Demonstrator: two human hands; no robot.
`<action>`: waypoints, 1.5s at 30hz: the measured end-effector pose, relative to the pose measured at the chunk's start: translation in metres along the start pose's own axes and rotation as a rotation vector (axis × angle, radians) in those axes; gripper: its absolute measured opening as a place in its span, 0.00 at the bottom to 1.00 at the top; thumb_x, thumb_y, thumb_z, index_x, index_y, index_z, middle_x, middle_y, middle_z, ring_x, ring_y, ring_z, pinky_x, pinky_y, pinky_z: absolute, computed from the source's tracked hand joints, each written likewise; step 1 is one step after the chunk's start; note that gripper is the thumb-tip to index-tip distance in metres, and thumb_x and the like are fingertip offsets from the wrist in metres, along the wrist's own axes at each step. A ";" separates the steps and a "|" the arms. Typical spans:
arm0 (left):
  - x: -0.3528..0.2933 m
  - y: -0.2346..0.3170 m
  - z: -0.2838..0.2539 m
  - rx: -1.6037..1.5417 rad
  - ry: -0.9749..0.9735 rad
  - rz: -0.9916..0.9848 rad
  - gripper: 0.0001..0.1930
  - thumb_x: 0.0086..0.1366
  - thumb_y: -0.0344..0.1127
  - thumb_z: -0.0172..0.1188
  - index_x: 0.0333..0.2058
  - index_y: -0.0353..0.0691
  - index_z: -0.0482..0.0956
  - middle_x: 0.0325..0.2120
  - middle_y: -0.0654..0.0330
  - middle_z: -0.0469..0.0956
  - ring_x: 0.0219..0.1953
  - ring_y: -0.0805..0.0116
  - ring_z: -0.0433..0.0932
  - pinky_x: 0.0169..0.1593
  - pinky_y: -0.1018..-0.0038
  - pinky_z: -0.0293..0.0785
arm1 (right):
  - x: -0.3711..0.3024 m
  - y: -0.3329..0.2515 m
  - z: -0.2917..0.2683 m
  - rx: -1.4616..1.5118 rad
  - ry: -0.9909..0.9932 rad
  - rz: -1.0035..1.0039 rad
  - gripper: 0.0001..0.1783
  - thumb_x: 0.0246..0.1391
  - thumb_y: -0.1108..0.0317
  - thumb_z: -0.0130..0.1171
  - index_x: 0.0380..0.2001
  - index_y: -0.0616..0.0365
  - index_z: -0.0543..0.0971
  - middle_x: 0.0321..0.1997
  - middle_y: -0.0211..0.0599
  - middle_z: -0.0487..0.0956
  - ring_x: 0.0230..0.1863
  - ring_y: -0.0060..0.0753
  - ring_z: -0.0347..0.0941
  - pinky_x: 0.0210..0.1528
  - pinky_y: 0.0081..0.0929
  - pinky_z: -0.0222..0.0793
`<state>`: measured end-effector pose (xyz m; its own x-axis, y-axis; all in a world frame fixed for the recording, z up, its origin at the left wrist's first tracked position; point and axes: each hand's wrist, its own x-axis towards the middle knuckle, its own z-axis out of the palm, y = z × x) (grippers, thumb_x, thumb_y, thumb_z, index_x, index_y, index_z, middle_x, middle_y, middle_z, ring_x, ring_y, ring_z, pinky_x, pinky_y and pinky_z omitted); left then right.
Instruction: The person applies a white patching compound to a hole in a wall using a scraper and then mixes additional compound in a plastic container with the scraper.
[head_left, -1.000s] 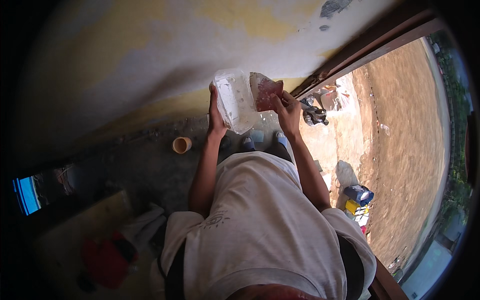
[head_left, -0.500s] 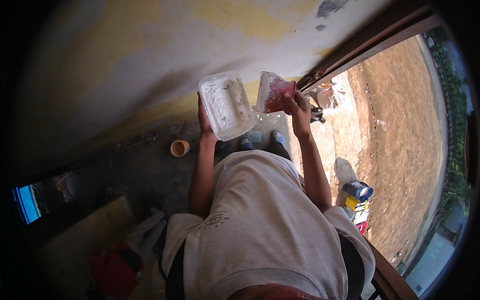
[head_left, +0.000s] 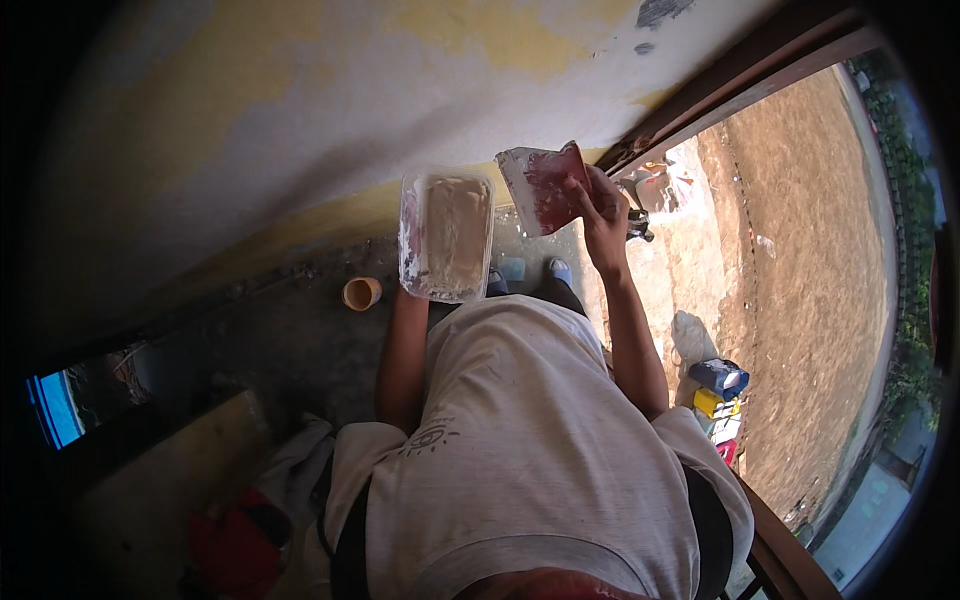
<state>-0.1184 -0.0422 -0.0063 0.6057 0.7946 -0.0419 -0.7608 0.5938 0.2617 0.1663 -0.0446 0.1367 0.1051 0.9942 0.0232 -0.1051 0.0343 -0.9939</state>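
My left hand (head_left: 407,303) bears a clear rectangular plastic tub (head_left: 404,232) in front of me. The fingers are mostly hidden behind it. White paste, like wall putty, smears the tub's walls, and a beige-looking layer covers its bottom. To the right of the tub, apart from it, my right hand (head_left: 603,215) grips a flat red putty spreader (head_left: 553,190) between thumb and fingers. Whitish paste coats the spreader's left edge and streaks its face. Beyond both hands rises a wall (head_left: 330,110) with patchy white and yellow paint.
An orange-brown pot (head_left: 361,294) stands on the dark floor to the left. At right, a brown frame (head_left: 735,85) borders sunlit bare ground. Blue and yellow packages (head_left: 718,378) sit out there. A red cloth-like item (head_left: 238,545) lies at lower left.
The tub has turned and come slightly nearer to me, hiding my left fingers. My right hand has tilted the spreader and shifted it slightly left.
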 end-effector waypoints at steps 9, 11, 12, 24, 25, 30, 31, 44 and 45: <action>0.003 0.008 0.047 -0.041 -0.121 -0.029 0.41 0.73 0.68 0.44 0.70 0.40 0.61 0.63 0.48 0.72 0.63 0.52 0.75 0.65 0.53 0.75 | -0.004 -0.008 -0.005 -0.134 -0.055 0.003 0.17 0.66 0.67 0.64 0.53 0.66 0.81 0.45 0.31 0.84 0.46 0.18 0.76 0.50 0.21 0.72; 0.001 0.010 0.036 0.000 0.071 0.030 0.41 0.73 0.68 0.43 0.70 0.39 0.61 0.63 0.48 0.72 0.62 0.52 0.75 0.64 0.52 0.75 | -0.005 -0.006 -0.007 -0.131 0.000 -0.034 0.18 0.66 0.67 0.64 0.54 0.66 0.81 0.45 0.31 0.84 0.46 0.18 0.76 0.51 0.21 0.73; 0.000 0.011 0.034 0.031 0.154 0.054 0.41 0.74 0.68 0.42 0.70 0.39 0.61 0.63 0.48 0.72 0.62 0.52 0.75 0.64 0.52 0.75 | -0.005 -0.009 -0.006 -0.111 0.008 -0.044 0.18 0.66 0.67 0.64 0.54 0.67 0.81 0.46 0.32 0.84 0.46 0.19 0.77 0.51 0.22 0.73; 0.012 0.012 0.089 0.448 0.321 0.000 0.42 0.74 0.69 0.40 0.71 0.38 0.59 0.64 0.50 0.70 0.62 0.55 0.75 0.63 0.54 0.76 | 0.001 -0.027 -0.010 -0.488 0.008 -0.369 0.16 0.61 0.77 0.61 0.52 0.59 0.84 0.37 0.38 0.82 0.35 0.31 0.80 0.38 0.26 0.75; 0.013 0.010 0.089 0.478 0.307 -0.003 0.42 0.74 0.69 0.40 0.71 0.38 0.59 0.65 0.50 0.70 0.63 0.55 0.75 0.63 0.54 0.76 | 0.001 -0.031 -0.005 -0.531 -0.012 -0.387 0.16 0.60 0.77 0.62 0.52 0.58 0.84 0.37 0.39 0.82 0.35 0.32 0.80 0.38 0.27 0.75; 0.020 0.006 0.091 0.517 0.312 -0.026 0.43 0.74 0.69 0.42 0.72 0.38 0.57 0.66 0.49 0.68 0.64 0.54 0.73 0.65 0.55 0.74 | -0.001 -0.045 0.013 -0.707 -0.091 -0.522 0.19 0.54 0.77 0.68 0.50 0.50 0.87 0.38 0.36 0.82 0.36 0.36 0.79 0.38 0.32 0.76; 0.020 0.007 0.092 0.523 0.315 -0.030 0.43 0.74 0.69 0.42 0.72 0.38 0.57 0.66 0.49 0.68 0.64 0.54 0.73 0.65 0.55 0.74 | 0.000 -0.046 0.013 -0.746 -0.111 -0.581 0.20 0.53 0.77 0.69 0.50 0.48 0.87 0.38 0.35 0.82 0.37 0.36 0.78 0.38 0.32 0.76; 0.024 0.008 0.085 0.458 0.359 0.006 0.44 0.72 0.70 0.45 0.71 0.40 0.59 0.64 0.50 0.71 0.62 0.56 0.75 0.63 0.57 0.77 | 0.001 -0.051 -0.002 -0.831 -0.102 -0.592 0.18 0.54 0.77 0.69 0.48 0.49 0.88 0.37 0.34 0.82 0.36 0.33 0.75 0.37 0.31 0.72; 0.023 0.007 0.085 0.449 0.361 0.004 0.43 0.72 0.70 0.46 0.71 0.40 0.59 0.64 0.50 0.71 0.62 0.56 0.75 0.62 0.57 0.77 | 0.001 -0.049 0.001 -0.839 -0.097 -0.587 0.19 0.53 0.77 0.69 0.49 0.47 0.88 0.38 0.34 0.82 0.36 0.34 0.75 0.38 0.32 0.73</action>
<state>-0.0896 -0.0304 0.0768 0.4254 0.8363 -0.3458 -0.5416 0.5414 0.6431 0.1706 -0.0447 0.1855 -0.1671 0.8489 0.5015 0.6659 0.4722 -0.5775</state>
